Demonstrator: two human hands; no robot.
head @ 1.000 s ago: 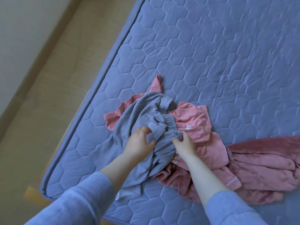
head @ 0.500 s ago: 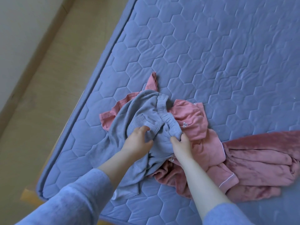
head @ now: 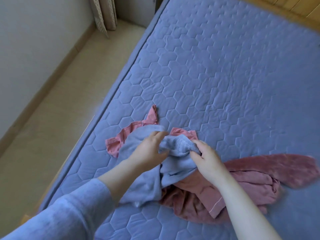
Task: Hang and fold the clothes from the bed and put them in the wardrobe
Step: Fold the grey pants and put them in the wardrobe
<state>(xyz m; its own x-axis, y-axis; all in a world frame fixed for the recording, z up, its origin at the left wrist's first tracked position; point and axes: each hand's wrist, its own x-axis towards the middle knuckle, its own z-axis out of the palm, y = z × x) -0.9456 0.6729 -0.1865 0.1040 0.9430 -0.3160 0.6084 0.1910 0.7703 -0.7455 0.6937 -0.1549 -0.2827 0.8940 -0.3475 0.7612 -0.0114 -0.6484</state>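
Grey garment point(head: 175, 168), crumpled, bunched, gripped by left hand point(head: 149, 151), right hand point(head: 207, 157)

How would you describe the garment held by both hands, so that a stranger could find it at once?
Look at the big quilted bed, near its left edge, where pink clothes lie in a pile. On top is a grey-blue garment, gripped by the left hand and right hand. It is the only piece that is not pink.

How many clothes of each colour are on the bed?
Grey-blue garment: 1
Light pink garment: 1
Dark pink garment: 1
Total: 3 that I can tell apart; the tangled pile may hide more.
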